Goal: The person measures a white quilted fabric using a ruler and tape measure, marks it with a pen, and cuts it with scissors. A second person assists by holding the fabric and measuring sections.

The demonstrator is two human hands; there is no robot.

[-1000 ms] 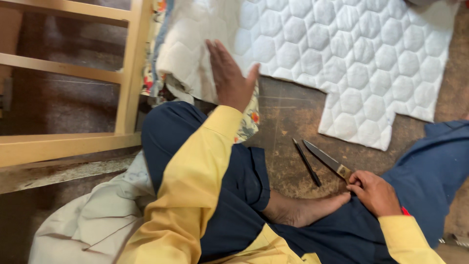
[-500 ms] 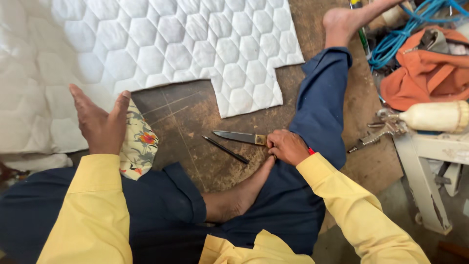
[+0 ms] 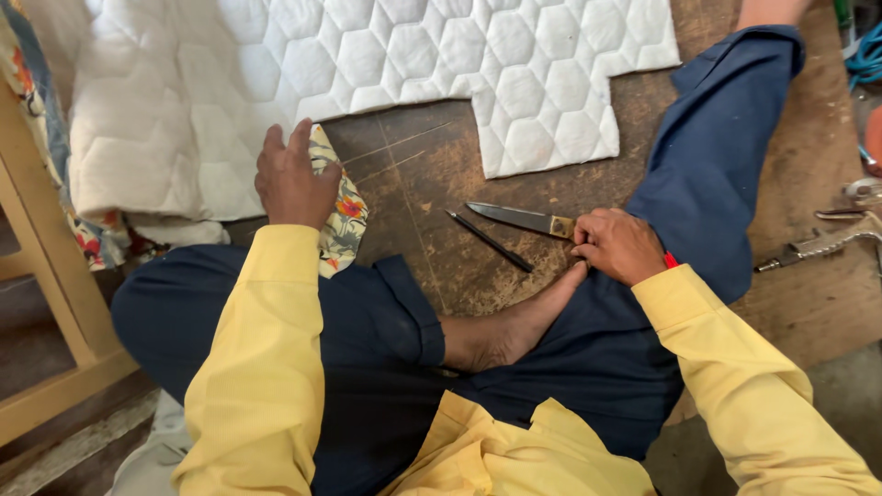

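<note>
My left hand (image 3: 294,179) lies flat, fingers apart, on the edge of a white quilted sheet with a hexagon pattern (image 3: 367,64) and on a floral cloth (image 3: 347,220) under it. My right hand (image 3: 620,246) is curled around the handle end of a knife (image 3: 510,217), whose blade lies flat on the scratched wooden board (image 3: 432,165) and points left. A thin dark pencil-like stick (image 3: 490,241) lies just in front of the blade. I sit cross-legged, with my bare foot (image 3: 514,321) just under the right hand.
A pale wooden frame (image 3: 37,276) stands at the left. At the right edge, a metal hand tool (image 3: 818,246) lies on the board, with a blue cord (image 3: 864,55) beyond it. My outstretched right leg in dark blue trousers (image 3: 717,138) crosses the board's right side.
The view has swung from the left side to centre on the board. My left hand stays on the fabric and my right hand stays at the knife handle.
</note>
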